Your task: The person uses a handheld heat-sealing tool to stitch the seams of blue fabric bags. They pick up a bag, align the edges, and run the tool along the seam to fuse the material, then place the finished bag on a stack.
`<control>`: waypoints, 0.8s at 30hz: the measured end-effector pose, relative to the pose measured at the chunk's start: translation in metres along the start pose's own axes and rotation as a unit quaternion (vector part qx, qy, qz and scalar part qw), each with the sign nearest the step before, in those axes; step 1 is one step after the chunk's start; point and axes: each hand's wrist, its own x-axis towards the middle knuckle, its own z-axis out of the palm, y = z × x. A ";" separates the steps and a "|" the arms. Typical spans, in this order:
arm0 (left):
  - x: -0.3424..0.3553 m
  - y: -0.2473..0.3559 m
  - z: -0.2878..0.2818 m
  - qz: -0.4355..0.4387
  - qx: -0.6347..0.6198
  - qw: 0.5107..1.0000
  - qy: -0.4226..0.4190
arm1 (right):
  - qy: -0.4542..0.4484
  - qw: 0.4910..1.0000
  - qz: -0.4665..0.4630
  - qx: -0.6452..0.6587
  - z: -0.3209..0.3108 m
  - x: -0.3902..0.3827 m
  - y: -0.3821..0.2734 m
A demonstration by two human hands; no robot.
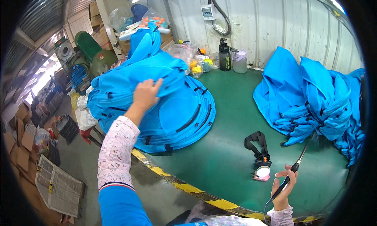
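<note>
My left hand (145,95) lies on a tall stack of round, bright blue fabric pieces (176,112) with black tabs along their edges. Its index finger stretches out and its palm faces down on the cloth. In my right hand (281,192), at the lower right, is a soldering iron (285,182) with a black handle, a metal shaft and a trailing cord. The iron's tip points up toward a second heap of gathered blue fabric (314,96) on the right; whether it touches the cloth is unclear.
A headlamp (262,172) with a black strap lies on the green tabletop (231,120), near my right hand. Two bottles (225,57) and bagged small parts stand by the wall. Yellow-black tape (188,187) marks the table's edge. Left are a green machine (88,45) and a crate (59,186).
</note>
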 end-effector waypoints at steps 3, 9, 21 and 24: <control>0.006 0.076 0.001 0.028 -0.005 0.999 0.036 | 0.015 1.000 0.004 -0.013 0.002 -0.002 0.000; -0.009 0.218 0.025 -0.030 0.032 0.999 -0.004 | -0.008 1.000 -0.014 -0.010 0.002 0.001 -0.006; 0.149 -0.042 0.058 -0.156 0.043 0.983 -0.086 | 0.012 0.991 0.017 -0.136 -0.035 0.018 0.018; 0.161 -0.029 0.084 -0.106 0.030 0.970 -0.218 | 0.002 0.988 0.052 -0.143 -0.035 0.005 0.028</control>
